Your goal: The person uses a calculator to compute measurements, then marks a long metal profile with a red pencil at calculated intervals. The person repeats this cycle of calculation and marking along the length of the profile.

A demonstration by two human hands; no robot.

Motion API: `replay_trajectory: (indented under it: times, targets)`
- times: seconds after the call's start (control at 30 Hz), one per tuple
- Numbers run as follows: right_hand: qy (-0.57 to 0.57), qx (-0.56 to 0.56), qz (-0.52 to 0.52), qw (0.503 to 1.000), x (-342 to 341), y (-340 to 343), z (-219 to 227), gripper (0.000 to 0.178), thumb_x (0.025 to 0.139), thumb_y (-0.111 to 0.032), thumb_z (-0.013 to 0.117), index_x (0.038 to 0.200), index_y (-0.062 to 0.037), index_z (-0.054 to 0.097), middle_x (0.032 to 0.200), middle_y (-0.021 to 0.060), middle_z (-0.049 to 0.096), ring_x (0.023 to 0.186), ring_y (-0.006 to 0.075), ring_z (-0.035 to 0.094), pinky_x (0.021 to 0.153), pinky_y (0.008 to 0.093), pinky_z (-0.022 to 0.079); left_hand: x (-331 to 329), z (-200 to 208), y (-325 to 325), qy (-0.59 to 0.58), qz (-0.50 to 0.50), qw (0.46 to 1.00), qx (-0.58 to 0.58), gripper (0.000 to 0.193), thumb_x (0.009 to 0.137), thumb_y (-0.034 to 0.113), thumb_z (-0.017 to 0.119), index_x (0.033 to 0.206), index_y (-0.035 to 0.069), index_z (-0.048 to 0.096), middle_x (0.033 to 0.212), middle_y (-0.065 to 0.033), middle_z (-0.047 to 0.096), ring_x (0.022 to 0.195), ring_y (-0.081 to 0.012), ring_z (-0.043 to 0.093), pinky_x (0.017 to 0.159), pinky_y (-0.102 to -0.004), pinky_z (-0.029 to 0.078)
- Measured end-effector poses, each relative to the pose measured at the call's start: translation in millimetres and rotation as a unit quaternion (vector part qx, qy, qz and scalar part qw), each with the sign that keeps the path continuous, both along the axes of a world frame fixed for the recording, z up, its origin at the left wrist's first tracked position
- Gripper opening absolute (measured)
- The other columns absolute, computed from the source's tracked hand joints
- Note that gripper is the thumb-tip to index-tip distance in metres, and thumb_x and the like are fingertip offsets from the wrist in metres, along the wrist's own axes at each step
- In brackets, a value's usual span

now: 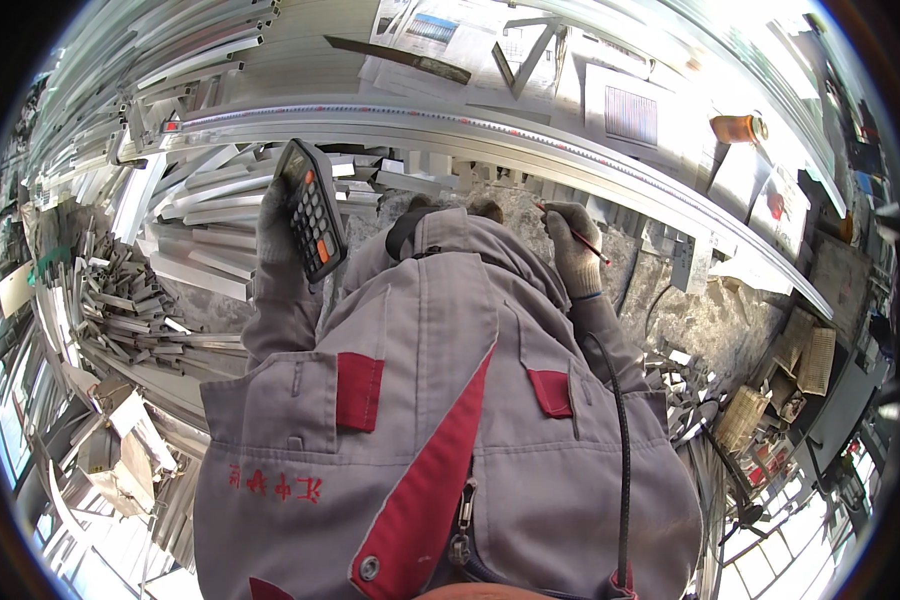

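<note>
My left hand (pixel 273 222), in a grey glove, grips a black calculator (pixel 315 215) with grey and orange keys. The calculator is held upright-slanting, keys facing right, in front of a pile of metal offcuts. On the other side of my body, my right hand (pixel 572 255), in a pale knitted glove, is closed round a thin dark red pencil (pixel 588 246). Beyond both hands, a tape measure (pixel 370 108) lies stretched along a long aluminium profile (pixel 420 125) on the workbench. Neither hand touches the profile.
Papers (pixel 500 55) lie on the bench with a dark metal strip (pixel 400 60) and an orange roll-shaped item (pixel 738 129). Long metal profiles (pixel 195 60) stack at the far left. Offcuts (pixel 135 310) heap below left. Cardboard boxes (pixel 120 455) stand lower left; wooden trays (pixel 805 355) stand right.
</note>
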State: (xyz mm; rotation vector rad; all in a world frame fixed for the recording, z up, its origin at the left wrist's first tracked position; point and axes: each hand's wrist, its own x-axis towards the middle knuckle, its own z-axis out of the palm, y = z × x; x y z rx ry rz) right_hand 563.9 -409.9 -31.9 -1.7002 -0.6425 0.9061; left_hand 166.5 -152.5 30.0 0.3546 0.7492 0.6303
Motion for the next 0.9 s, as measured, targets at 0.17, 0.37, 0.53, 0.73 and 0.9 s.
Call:
replay_trajectory:
  times: [0.17,0.37,0.53,0.73,0.9]
  targets:
    - [0.007,-0.003,-0.008,1.000,-5,0,5,0.018,0.104,-0.008,0.069,0.117,0.0005,0.078,0.104,0.0098,0.080,0.095,0.0151,0.074,0.089,0.0325,0.059,8,11,-6,0.041,0.032,0.999,0.008,0.062,0.108,0.055,0.063,0.138,0.000,0.068,0.114,-0.0150,0.081,0.092,-0.0264,0.082,0.081,-0.0417,0.072]
    - [-0.009,-0.031,-0.012,0.999,-11,-3,1,0.018,0.104,-0.011,0.072,0.115,0.0003,0.079,0.100,0.0109,0.081,0.094,0.0156,0.075,0.088,0.0328,0.060,9,12,-5,0.090,0.022,0.995,0.022,0.059,0.107,0.049,0.067,0.140,0.000,0.067,0.116,-0.0156,0.081,0.094,-0.0252,0.082,0.085,-0.0412,0.071]
    - [-0.022,-0.051,-0.015,0.998,-14,-12,0,0.017,0.103,-0.011,0.073,0.114,0.0002,0.080,0.100,0.0109,0.082,0.093,0.0148,0.075,0.087,0.0322,0.060,11,12,-8,0.127,0.027,0.991,0.007,0.056,0.108,0.048,0.066,0.139,0.001,0.068,0.113,-0.0146,0.081,0.090,-0.0244,0.082,0.083,-0.0399,0.071]
    - [-0.014,-0.055,-0.045,0.997,-20,-20,-1,0.016,0.102,-0.011,0.074,0.112,0.0001,0.080,0.098,0.0096,0.082,0.092,0.0123,0.074,0.086,0.0313,0.059,20,19,-9,0.130,0.028,0.991,0.004,0.053,0.110,0.047,0.063,0.135,0.001,0.069,0.107,-0.0130,0.081,0.085,-0.0232,0.081,0.078,-0.0385,0.071]
    - [-0.041,-0.043,-0.050,0.997,-24,-25,1,0.016,0.102,-0.010,0.074,0.112,0.0004,0.080,0.098,0.0093,0.082,0.091,0.0118,0.073,0.085,0.0311,0.059,23,21,-7,0.111,0.028,0.993,0.000,0.051,0.110,0.045,0.064,0.135,0.001,0.069,0.109,-0.0135,0.081,0.087,-0.0239,0.082,0.079,-0.0386,0.072]
